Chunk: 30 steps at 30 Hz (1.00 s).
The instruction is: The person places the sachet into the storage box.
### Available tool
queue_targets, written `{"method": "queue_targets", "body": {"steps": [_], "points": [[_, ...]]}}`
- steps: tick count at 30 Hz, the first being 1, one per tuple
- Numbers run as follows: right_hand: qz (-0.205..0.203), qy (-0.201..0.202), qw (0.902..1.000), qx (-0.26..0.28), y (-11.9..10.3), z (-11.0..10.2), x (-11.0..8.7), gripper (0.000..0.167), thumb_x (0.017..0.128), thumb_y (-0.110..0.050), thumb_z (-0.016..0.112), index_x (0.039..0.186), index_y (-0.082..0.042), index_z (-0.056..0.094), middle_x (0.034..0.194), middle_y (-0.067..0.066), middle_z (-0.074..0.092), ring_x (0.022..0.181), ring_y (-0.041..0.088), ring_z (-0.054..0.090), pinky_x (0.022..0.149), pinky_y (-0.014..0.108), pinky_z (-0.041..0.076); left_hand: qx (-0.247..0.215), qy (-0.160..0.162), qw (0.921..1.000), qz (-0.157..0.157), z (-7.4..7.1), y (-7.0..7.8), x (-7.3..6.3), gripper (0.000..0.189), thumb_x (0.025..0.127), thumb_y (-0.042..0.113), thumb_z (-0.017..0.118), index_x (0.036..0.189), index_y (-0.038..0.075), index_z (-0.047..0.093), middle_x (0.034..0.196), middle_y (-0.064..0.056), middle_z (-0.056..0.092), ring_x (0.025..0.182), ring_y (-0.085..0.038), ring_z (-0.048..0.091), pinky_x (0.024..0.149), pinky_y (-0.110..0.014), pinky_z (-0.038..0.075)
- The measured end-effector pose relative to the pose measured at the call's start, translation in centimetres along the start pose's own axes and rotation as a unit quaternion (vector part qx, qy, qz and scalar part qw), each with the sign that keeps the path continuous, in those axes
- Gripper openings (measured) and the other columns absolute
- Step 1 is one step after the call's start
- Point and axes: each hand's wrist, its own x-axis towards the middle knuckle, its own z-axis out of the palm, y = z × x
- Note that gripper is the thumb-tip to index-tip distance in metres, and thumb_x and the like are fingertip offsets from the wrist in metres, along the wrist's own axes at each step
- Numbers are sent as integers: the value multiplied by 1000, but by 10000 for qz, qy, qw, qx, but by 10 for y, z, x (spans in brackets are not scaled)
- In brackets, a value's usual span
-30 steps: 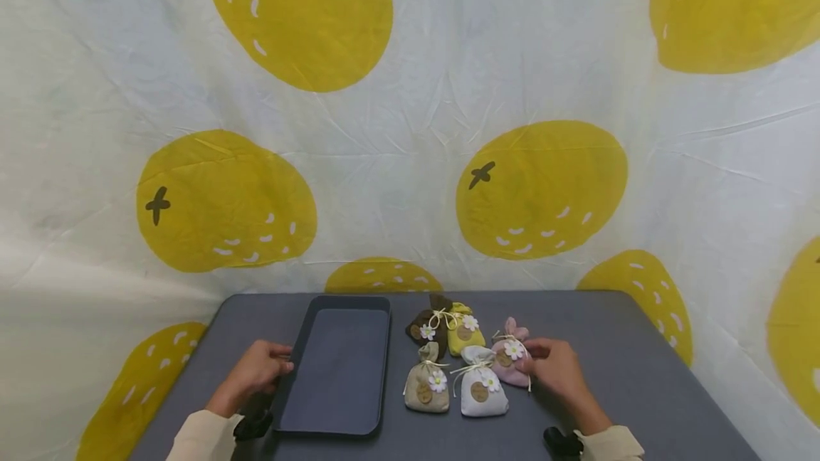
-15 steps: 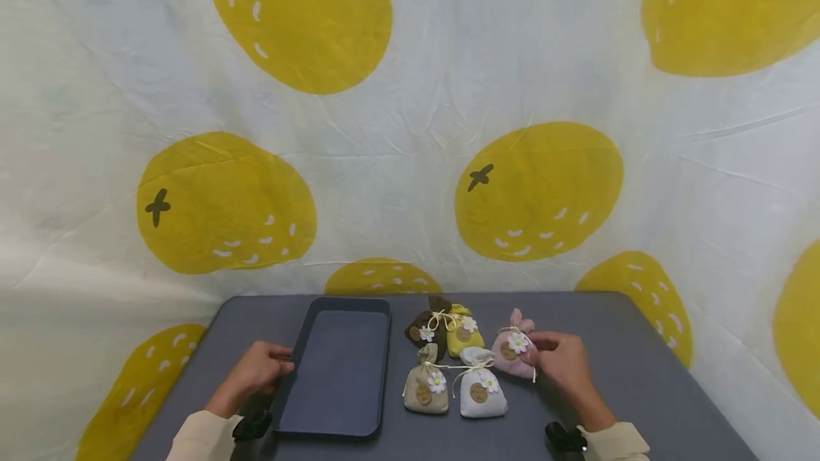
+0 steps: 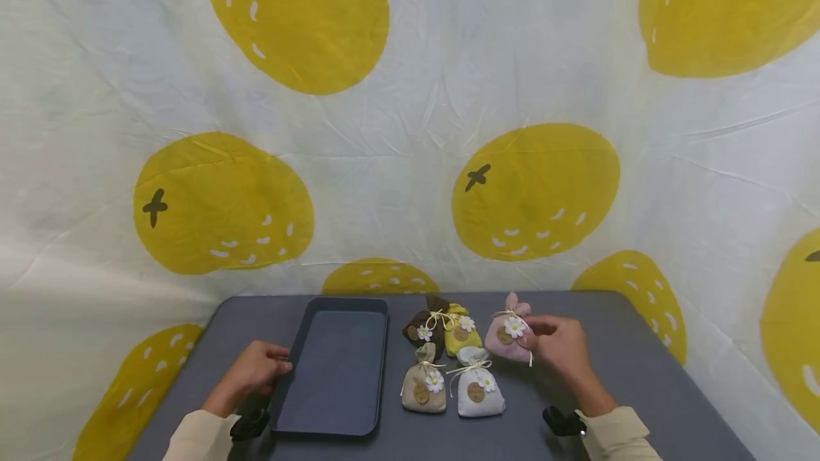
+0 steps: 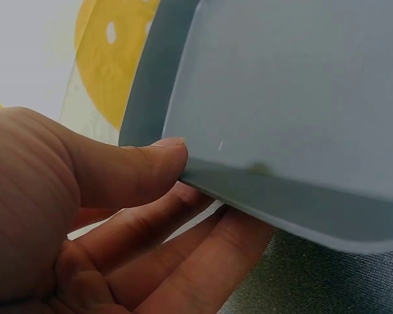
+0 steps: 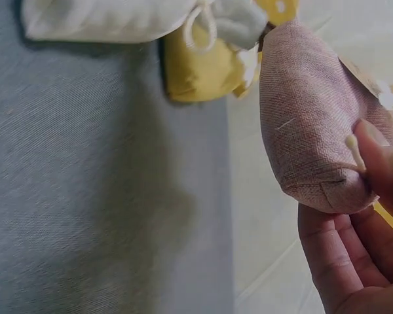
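My right hand (image 3: 560,347) pinches the side of a small pink drawstring pouch (image 3: 506,338) with a white daisy and a round brown tag. In the right wrist view the pink pouch (image 5: 314,124) is above the table, thumb on one face and fingers beneath. My left hand (image 3: 256,368) holds the left rim of a dark shallow tray (image 3: 382,375). The left wrist view has the thumb over the edge of the tray (image 4: 281,204) and the fingers under it. Left of the pink pouch lie a white pouch (image 3: 480,400), a beige pouch (image 3: 416,383), a yellow pouch (image 3: 458,340) and a dark brown pouch (image 3: 435,304).
The grey table (image 3: 551,440) has rounded far corners. Behind it hangs a pale cloth (image 3: 384,198) printed with large yellow fruit. The brown and yellow pouches overlap at the back, with the beige and white ones nearer the front.
My right hand has raised the pink pouch off the table, away from the white pouch and farther back. The left hand and tray have stayed in place.
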Motion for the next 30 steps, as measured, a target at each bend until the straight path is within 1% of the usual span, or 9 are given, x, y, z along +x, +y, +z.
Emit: {"method": "queue_targets", "body": {"steps": [3,4,7,10,13,15,21,26,30], "points": [[-15,-26,9999,99,-8,1,2,27,80,-4,84,106,2,81,98,17,81,87,17,72,68,22,54,-92,-29,9999,64,-1,-1,1,42,91,0,72,128,-18,62,113,-32,73,93,-34,75,69,-50,64],[-25,-35,9999,136,-12,1,3,27,80,-4,84,106,2,81,98,17,81,87,17,72,68,22,54,-91,-113,9999,93,-2,-2,1,43,92,1,71,128,-18,62,113,-32,73,92,-32,76,69,-49,64],[-46,-80,9997,233,-21,3,6,28,80,-3,84,107,3,80,98,17,81,86,15,71,69,22,55,-181,-186,9995,153,-4,-4,3,44,91,1,71,128,-19,61,113,-32,73,89,-28,75,68,-48,64],[-72,-102,9993,339,-30,7,8,28,79,-2,85,106,3,80,98,17,80,84,13,71,69,21,54,-241,-107,9996,64,-2,-3,3,43,91,0,71,128,-19,61,114,-32,73,91,-30,76,69,-48,64],[-117,-139,9987,483,-37,13,10,27,78,-1,85,104,3,81,96,17,81,82,11,70,68,21,54,-270,68,9996,-42,1,-2,1,42,91,-1,72,128,-18,62,115,-33,72,96,-36,75,69,-51,64],[-141,-165,9981,573,-42,17,11,27,78,-1,85,104,3,81,96,17,81,82,10,70,68,21,55,-221,105,9997,-34,2,-2,0,42,91,-1,71,128,-19,61,116,-34,71,98,-38,75,69,-52,64],[-341,-159,9968,704,-52,29,15,25,78,0,85,102,3,81,96,17,81,80,10,70,67,21,55,-172,159,9997,-28,2,0,-3,42,92,0,71,127,-19,61,117,-35,71,100,-40,74,70,-52,64],[-455,-142,9950,873,-60,39,19,22,77,4,82,99,6,81,93,20,80,77,11,72,65,22,56,-47,192,9998,31,2,1,-3,42,90,1,73,126,-18,63,116,-35,71,98,-38,74,66,-50,63],[-469,-136,9952,849,-68,46,21,21,78,3,82,99,5,81,92,19,80,78,12,72,66,21,55,29,200,9998,81,3,0,-1,42,89,1,73,125,-18,64,115,-35,71,96,-39,75,64,-50,63]]}}
